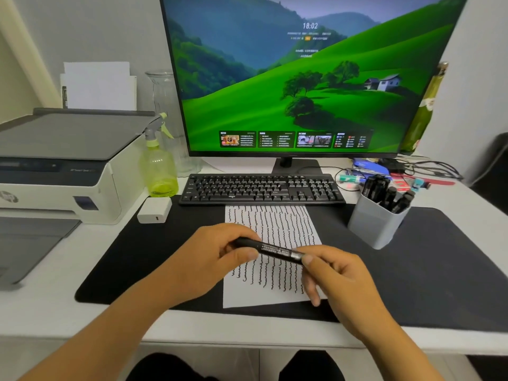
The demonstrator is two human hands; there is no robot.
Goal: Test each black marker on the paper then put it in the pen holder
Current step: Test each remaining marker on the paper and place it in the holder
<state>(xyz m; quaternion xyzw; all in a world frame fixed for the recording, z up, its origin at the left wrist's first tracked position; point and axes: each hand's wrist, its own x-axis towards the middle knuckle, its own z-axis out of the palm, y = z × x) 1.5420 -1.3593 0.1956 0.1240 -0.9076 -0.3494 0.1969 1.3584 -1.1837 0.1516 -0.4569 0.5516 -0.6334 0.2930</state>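
Observation:
A black marker [275, 250] with white print lies level above the paper, held at both ends. My left hand [217, 259] grips its left end with fingers curled round it. My right hand [332, 279] pinches its right end between thumb and fingers. The white paper [277, 224] lies on the black desk mat, covered with several rows of wavy black lines; my hands hide part of it. The grey pen holder [373, 224] stands to the right on the mat with several black markers [384, 192] upright in it.
A black keyboard [261, 189] lies just behind the paper, under a large monitor [302, 78]. A printer [55, 166], a green spray bottle [158, 166] and a white charger [154, 210] stand on the left. Cables and small clutter [398, 171] sit behind the holder.

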